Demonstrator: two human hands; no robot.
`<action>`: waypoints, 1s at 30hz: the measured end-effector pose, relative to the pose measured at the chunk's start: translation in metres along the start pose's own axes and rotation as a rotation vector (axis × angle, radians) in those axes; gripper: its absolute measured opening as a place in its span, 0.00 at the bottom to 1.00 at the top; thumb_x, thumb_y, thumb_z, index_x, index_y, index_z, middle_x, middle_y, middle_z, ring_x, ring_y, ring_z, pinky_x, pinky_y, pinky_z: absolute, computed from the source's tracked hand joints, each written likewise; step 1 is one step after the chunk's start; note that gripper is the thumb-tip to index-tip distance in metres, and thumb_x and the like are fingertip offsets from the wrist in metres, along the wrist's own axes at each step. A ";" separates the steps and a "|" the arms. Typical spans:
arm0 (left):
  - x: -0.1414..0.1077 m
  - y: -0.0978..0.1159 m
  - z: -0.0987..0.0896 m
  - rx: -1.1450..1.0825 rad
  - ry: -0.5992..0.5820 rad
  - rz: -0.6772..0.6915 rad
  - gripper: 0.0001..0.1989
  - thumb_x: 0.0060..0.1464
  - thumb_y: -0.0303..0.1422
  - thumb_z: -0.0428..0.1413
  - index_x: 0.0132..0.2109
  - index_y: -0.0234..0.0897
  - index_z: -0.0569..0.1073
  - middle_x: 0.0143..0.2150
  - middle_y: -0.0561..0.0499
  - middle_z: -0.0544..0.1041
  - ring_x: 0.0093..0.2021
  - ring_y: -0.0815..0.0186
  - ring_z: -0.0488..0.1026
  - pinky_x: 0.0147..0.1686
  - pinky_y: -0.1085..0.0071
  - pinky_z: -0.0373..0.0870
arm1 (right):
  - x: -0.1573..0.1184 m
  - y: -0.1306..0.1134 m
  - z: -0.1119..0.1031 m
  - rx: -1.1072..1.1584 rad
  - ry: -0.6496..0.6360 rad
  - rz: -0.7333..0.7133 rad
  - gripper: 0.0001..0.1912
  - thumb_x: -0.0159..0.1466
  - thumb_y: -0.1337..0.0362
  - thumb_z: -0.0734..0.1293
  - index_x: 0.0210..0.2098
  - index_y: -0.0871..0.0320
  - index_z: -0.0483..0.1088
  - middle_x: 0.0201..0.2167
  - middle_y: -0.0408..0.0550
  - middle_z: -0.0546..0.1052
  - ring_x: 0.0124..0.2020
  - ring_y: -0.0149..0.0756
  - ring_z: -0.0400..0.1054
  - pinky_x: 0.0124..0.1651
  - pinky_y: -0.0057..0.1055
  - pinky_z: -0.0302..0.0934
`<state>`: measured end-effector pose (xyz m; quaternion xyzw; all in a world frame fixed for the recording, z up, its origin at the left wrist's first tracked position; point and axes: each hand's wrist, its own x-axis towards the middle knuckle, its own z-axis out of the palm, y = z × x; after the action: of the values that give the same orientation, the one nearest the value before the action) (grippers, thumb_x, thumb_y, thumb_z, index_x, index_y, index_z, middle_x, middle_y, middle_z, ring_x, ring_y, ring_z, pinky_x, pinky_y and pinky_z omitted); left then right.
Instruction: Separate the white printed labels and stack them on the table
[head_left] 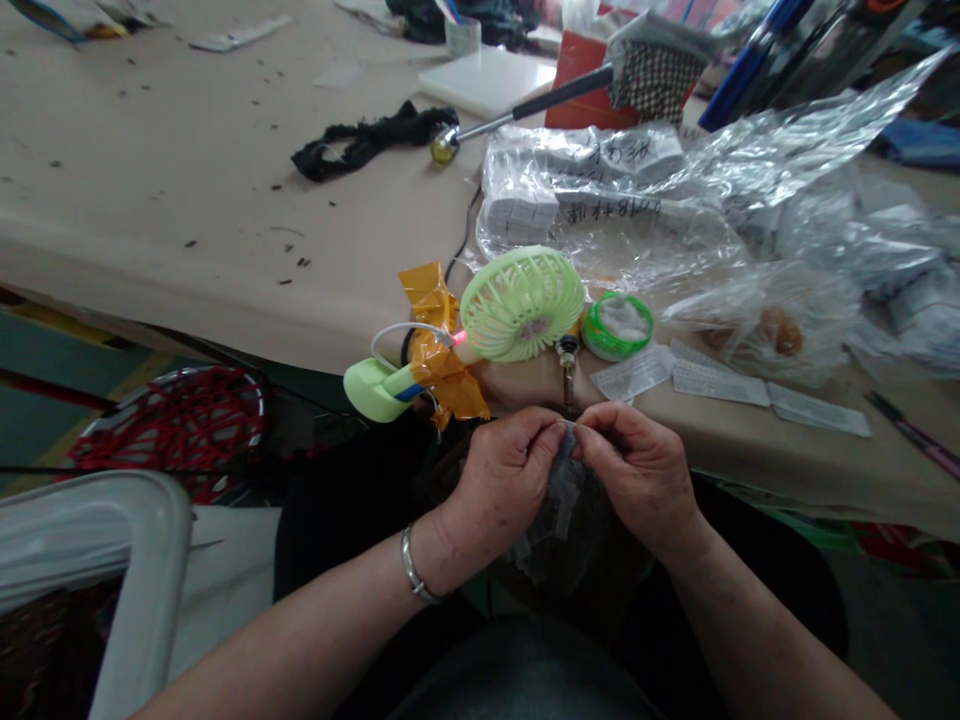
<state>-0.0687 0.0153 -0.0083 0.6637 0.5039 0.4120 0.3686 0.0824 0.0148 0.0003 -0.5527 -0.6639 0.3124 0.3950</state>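
My left hand (504, 482) and my right hand (643, 478) meet at the table's front edge, fingertips pinched close together. Between them is a small piece of pale, thin material (568, 436), gripped from both sides. More pale scraps (559, 510) lie below the hands, over my lap. Just beyond the fingertips a small dark metal tool tip (568, 375) points down at the table edge. A green handheld fan (523, 303) is fixed to the edge with orange tape (448, 375). Right of it sits a green-rimmed round container (617, 325) with white stuff inside.
White printed strips (720, 382) lie along the edge, with scissors (915, 430) further right. Clear plastic bags (615, 205) cover the right side of the table (187, 200). Behind are a black cloth (367, 142) and a grey-handled rod (525, 110). A white bin (161, 540) stands lower left.
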 end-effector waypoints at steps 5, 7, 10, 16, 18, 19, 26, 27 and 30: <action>0.001 0.000 0.001 -0.019 0.005 0.000 0.09 0.59 0.27 0.51 0.34 0.36 0.75 0.27 0.56 0.76 0.27 0.75 0.70 0.29 0.81 0.63 | 0.001 0.003 0.001 0.011 0.004 0.010 0.05 0.61 0.66 0.64 0.28 0.57 0.69 0.22 0.39 0.71 0.24 0.27 0.65 0.29 0.24 0.59; 0.002 0.000 0.001 -0.028 0.011 0.001 0.09 0.58 0.26 0.51 0.33 0.36 0.75 0.27 0.57 0.76 0.27 0.76 0.70 0.28 0.82 0.63 | 0.002 0.004 0.001 0.017 0.001 0.010 0.05 0.61 0.66 0.63 0.28 0.57 0.69 0.22 0.40 0.71 0.24 0.27 0.65 0.30 0.24 0.60; 0.002 0.000 0.001 -0.038 0.017 0.003 0.09 0.58 0.26 0.52 0.32 0.36 0.75 0.26 0.57 0.76 0.26 0.76 0.70 0.28 0.82 0.63 | 0.002 0.004 0.001 0.024 0.003 0.010 0.05 0.61 0.66 0.63 0.29 0.57 0.69 0.22 0.40 0.72 0.25 0.28 0.66 0.31 0.25 0.60; 0.006 0.001 0.002 -0.054 0.039 -0.012 0.09 0.57 0.25 0.52 0.31 0.35 0.75 0.26 0.57 0.76 0.25 0.75 0.69 0.27 0.82 0.63 | 0.003 0.007 0.004 0.054 0.029 0.034 0.05 0.61 0.66 0.64 0.28 0.57 0.69 0.23 0.40 0.71 0.25 0.28 0.65 0.31 0.25 0.60; 0.007 0.002 0.001 -0.049 0.048 -0.014 0.09 0.57 0.25 0.52 0.31 0.35 0.75 0.25 0.57 0.76 0.25 0.75 0.69 0.27 0.81 0.63 | 0.003 0.007 0.004 0.075 0.032 0.038 0.05 0.61 0.66 0.64 0.29 0.57 0.69 0.23 0.40 0.72 0.26 0.29 0.66 0.31 0.25 0.61; 0.007 0.002 0.001 -0.046 0.045 -0.016 0.09 0.57 0.25 0.52 0.31 0.35 0.75 0.25 0.57 0.76 0.25 0.75 0.69 0.27 0.81 0.63 | 0.002 0.007 0.004 0.080 0.031 0.037 0.05 0.62 0.66 0.64 0.29 0.57 0.69 0.23 0.40 0.72 0.26 0.29 0.66 0.31 0.25 0.61; -0.008 0.001 -0.002 -0.035 -0.010 -0.028 0.09 0.58 0.28 0.52 0.33 0.35 0.76 0.26 0.55 0.76 0.26 0.73 0.70 0.27 0.79 0.64 | -0.012 0.002 -0.012 -0.030 -0.051 -0.053 0.04 0.62 0.65 0.66 0.37 0.56 0.72 0.27 0.40 0.76 0.26 0.28 0.70 0.31 0.23 0.63; -0.010 -0.002 -0.003 -0.035 -0.012 -0.039 0.09 0.58 0.28 0.52 0.33 0.35 0.76 0.25 0.55 0.76 0.25 0.73 0.70 0.27 0.79 0.64 | -0.013 0.002 -0.017 -0.088 -0.038 -0.104 0.05 0.63 0.65 0.66 0.38 0.56 0.71 0.28 0.40 0.76 0.27 0.28 0.70 0.31 0.23 0.64; -0.014 -0.012 -0.002 -0.044 -0.024 -0.078 0.09 0.58 0.29 0.52 0.34 0.36 0.78 0.28 0.53 0.78 0.28 0.70 0.73 0.29 0.77 0.67 | -0.008 0.008 -0.034 -0.346 0.089 -0.314 0.05 0.63 0.67 0.65 0.39 0.56 0.71 0.32 0.44 0.76 0.33 0.32 0.71 0.38 0.27 0.66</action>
<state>-0.0768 0.0049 -0.0206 0.6403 0.5157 0.4002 0.4049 0.1160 0.0079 0.0090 -0.5155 -0.7673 0.1041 0.3671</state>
